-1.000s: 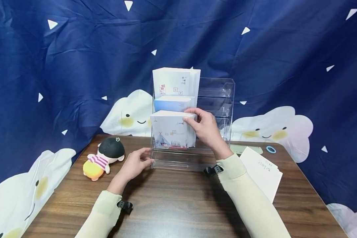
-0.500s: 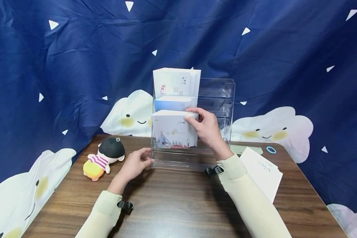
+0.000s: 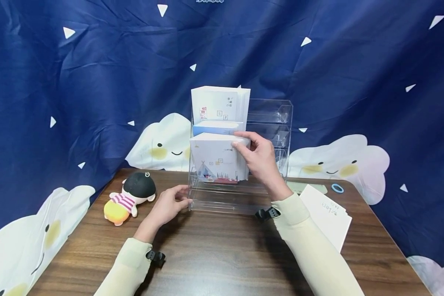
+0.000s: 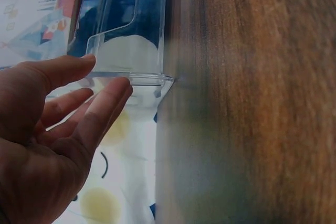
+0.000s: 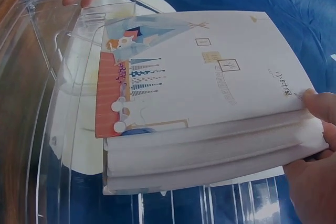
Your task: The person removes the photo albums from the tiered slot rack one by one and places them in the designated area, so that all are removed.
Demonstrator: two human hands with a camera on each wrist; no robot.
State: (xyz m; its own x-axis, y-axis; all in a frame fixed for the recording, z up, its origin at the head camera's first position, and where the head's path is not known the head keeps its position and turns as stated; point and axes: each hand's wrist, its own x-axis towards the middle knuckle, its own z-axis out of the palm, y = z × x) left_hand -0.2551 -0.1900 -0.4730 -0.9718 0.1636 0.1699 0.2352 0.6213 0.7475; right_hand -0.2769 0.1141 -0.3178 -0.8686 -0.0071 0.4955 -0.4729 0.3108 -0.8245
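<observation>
Right hand (image 3: 260, 158) pinched white illustrated book stack (image 3: 213, 164) | left hand (image 3: 169, 203), half-spread, at clear plastic rack (image 3: 222, 204) | even squeeze seemed wise

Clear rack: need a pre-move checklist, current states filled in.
1. Right hand has the front book stack: ok, thumb on the front cover, fingers behind at the upper right corner.
2. Left hand bracing the clear rack: cannot tell; fingers loosely extended at its lower left side, pressure not readable.
3. Clear rack standing upright on the table: ok.
4. Bottom of the front book stack seated in its tier: cannot tell through the clear plastic.
5. Right sleeve clear of the loose book pile: cannot tell; they overlap in the head view.
6. Plush doll clear of the left hand: ok, apart.
</observation>
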